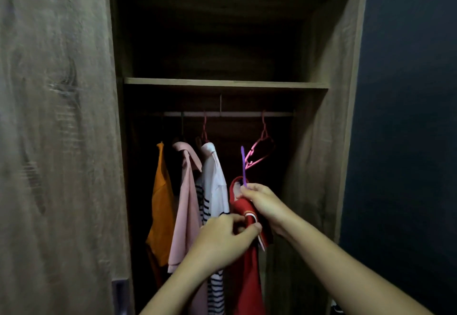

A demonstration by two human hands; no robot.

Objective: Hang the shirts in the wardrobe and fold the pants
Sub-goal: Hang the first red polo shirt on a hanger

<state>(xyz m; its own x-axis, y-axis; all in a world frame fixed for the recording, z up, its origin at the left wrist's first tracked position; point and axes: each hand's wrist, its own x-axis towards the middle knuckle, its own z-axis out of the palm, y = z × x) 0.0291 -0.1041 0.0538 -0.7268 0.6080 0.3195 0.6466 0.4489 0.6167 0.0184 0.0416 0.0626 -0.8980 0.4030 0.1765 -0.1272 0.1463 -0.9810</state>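
The red shirt [247, 277] is carried on a purple hanger [243, 166] below the right half of the wardrobe rail [235, 114] and is not yet hung. The hanger stem is pinched between the curled fingers of the right hand [262, 203] at the collar; its hook is held well below the rail. The shoulder fabric is gripped by the curled fingers of the left hand [222, 238]. Three hazards are to be expected. The hook may be snagged on the empty pink hanger [262, 149], which hangs tilted from the rail directly above. The shirt may be slid off the hanger if the gripped shoulder is released before it is seated. The white striped shirt [215, 178], hung from the rail just beside the left hand, may be dragged or dislodged if the lift is angled toward it.
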